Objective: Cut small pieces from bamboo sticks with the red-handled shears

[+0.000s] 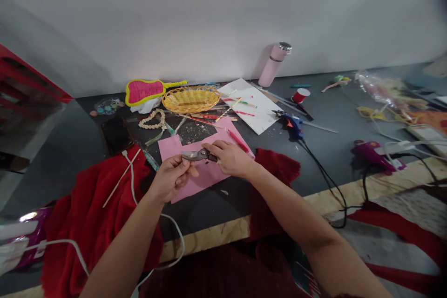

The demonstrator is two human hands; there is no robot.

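My right hand (228,157) is closed round the dark handles of pruning shears (196,154), whose metal jaws point left. My left hand (174,174) is pinched at the tip of those jaws, thumb against fingers; whatever lies between them is too small to make out. Both hands are above a sheet of pink paper (206,181). A red pen (239,141) rests on the paper's right part, beyond my right hand.
A wicker basket (191,99), a pink-and-yellow paddle shape (145,93) and a heart-shaped braid (152,119) lie behind. A blue glue gun (291,123) and white paper (256,111) are to the right, near a pink bottle (274,65). Red cloth (94,200) and a phone (116,135) lie left.
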